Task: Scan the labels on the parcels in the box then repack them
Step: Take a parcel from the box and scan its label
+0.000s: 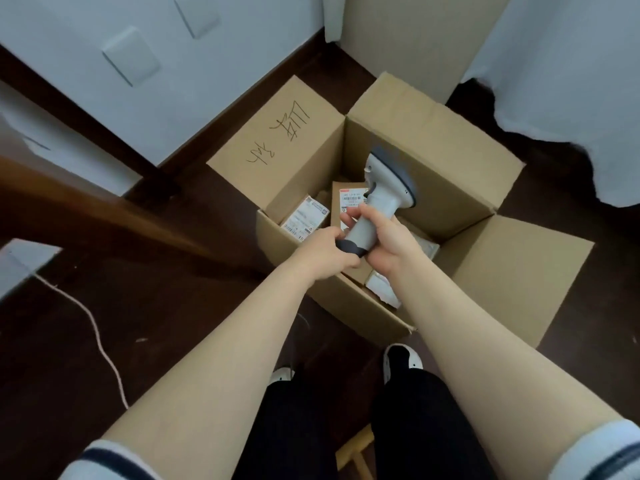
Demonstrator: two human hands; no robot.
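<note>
The open cardboard box sits on the dark floor with its parcels still inside, so scanning looks barely begun and repacking remains. Above its middle, both the right hand and left hand clasp the scanner, hiding parcels beneath; label print is unreadable.

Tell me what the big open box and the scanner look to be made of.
Box: looks like corrugated cardboard, matte brown, with creased fold-out flaps and handwriting in marker on one. Scanner: apparently hard plastic, smooth light grey, with a darker, possibly rubbery handle end; both hands grip the handle.
</note>
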